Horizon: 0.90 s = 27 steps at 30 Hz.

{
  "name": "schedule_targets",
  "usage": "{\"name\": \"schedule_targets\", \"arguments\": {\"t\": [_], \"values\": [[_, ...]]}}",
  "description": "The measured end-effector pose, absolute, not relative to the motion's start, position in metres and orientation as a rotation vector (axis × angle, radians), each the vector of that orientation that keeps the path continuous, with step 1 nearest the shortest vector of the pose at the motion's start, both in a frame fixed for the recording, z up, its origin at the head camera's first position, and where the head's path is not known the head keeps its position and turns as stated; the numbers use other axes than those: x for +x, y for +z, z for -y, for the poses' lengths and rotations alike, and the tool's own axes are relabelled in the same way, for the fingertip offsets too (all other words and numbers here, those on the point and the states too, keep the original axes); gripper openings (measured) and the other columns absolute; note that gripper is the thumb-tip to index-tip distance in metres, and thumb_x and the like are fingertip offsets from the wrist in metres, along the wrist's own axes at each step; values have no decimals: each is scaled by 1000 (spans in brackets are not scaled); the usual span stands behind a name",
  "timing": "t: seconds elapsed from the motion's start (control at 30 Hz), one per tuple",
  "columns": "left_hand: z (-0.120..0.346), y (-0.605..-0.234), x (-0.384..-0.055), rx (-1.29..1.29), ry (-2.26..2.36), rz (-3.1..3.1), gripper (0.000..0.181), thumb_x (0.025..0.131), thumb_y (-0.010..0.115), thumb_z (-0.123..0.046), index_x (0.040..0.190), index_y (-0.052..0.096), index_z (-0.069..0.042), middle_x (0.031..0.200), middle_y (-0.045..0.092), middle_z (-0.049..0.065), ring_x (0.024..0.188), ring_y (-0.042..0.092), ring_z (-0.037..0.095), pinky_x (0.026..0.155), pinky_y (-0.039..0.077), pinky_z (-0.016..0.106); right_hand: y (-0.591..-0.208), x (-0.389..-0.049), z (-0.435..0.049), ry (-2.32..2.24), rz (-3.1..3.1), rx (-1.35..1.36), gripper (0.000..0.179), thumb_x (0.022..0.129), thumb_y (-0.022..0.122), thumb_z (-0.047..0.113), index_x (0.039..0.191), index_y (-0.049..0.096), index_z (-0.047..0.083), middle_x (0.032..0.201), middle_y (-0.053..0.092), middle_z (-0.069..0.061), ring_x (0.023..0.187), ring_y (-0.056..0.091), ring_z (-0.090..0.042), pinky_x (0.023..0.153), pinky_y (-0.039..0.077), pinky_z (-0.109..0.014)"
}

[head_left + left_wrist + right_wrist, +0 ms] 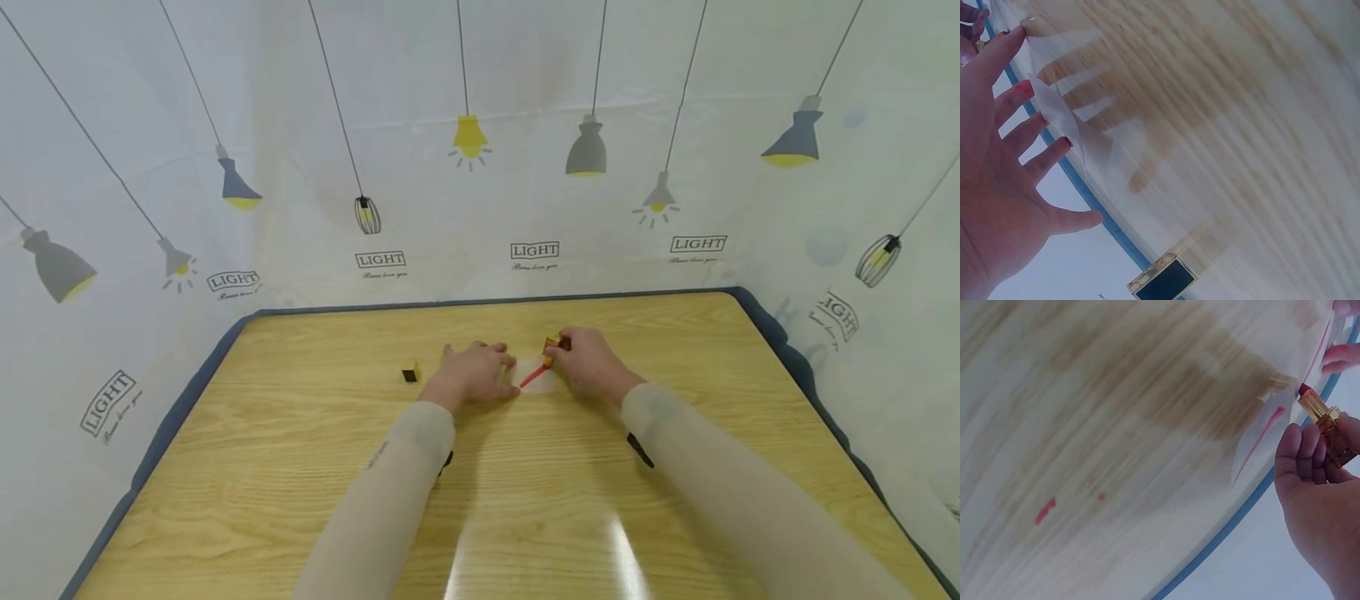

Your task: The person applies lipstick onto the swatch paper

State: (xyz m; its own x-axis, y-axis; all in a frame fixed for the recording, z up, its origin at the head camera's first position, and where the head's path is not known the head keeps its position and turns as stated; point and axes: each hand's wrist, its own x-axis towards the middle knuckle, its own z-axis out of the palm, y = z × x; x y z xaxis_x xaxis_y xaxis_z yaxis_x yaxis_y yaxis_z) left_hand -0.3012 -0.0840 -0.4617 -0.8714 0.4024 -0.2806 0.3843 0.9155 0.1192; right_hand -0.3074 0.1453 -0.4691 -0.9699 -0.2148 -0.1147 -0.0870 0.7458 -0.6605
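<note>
A lipstick [551,350] with a gold case and red tip is pinched in my right hand [588,362]. In the right wrist view the lipstick's red tip [1302,390] is at a thin white sheet of paper [1250,440], which bears red streaks. My left hand [476,372] lies with spread fingers at the sheet's left side; the left wrist view shows its fingertips on the paper [1057,112]. One fingertip [1024,86] there has a red smear. Left of that hand stands a small gold piece with a dark face [409,372], seemingly the lipstick's cap.
The wood-grain table [337,483] has a dark blue edge [420,306]. Behind and beside it hangs a white curtain [525,200] printed with lamps. Two red marks [1045,510] show on the table surface in the right wrist view.
</note>
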Motion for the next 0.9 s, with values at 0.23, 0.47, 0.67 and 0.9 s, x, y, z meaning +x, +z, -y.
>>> {"name": "schedule_targets", "arguments": {"t": [0.23, 0.47, 0.67, 0.9], "values": [[83, -462, -301, 588, 75, -2779, 63, 100, 63, -64, 156, 55, -37, 175, 33, -9, 163, 31, 28, 123, 18, 81, -468, -314, -151, -942, -2808, -270, 30, 109, 63, 32, 98, 64, 4, 81, 59, -9, 68, 54, -20, 62, 44, -30], [84, -462, -301, 590, 74, -2781, 64, 100, 63, -64, 156, 54, -36, 175, 34, -9, 162, 31, 28, 123, 19, 82, -466, -314, -153, -1067, -2719, -126, 50, 109, 61, 36, 137, 61, -5, 110, 69, -18, 72, 66, -21, 65, 53, -29], [84, -459, -300, 587, 70, -2781, 64, 100, 63, -64, 157, 53, -36, 175, 33, -8, 163, 31, 29, 123, 19, 82, -459, -311, -157, -1223, -2660, -46, 43, 108, 62, 38, 123, 66, -2, 110, 72, -20, 86, 66, -23, 71, 55, -30], [83, -459, -300, 588, 78, -2782, 67, 99, 63, -64, 158, 52, -35, 175, 35, -7, 162, 32, 30, 122, 17, 83, -453, -311, -158, -1372, -2596, 16, 36, 108, 63, 35, 110, 66, -1, 104, 73, -19, 96, 72, -34, 74, 58, -36]]}}
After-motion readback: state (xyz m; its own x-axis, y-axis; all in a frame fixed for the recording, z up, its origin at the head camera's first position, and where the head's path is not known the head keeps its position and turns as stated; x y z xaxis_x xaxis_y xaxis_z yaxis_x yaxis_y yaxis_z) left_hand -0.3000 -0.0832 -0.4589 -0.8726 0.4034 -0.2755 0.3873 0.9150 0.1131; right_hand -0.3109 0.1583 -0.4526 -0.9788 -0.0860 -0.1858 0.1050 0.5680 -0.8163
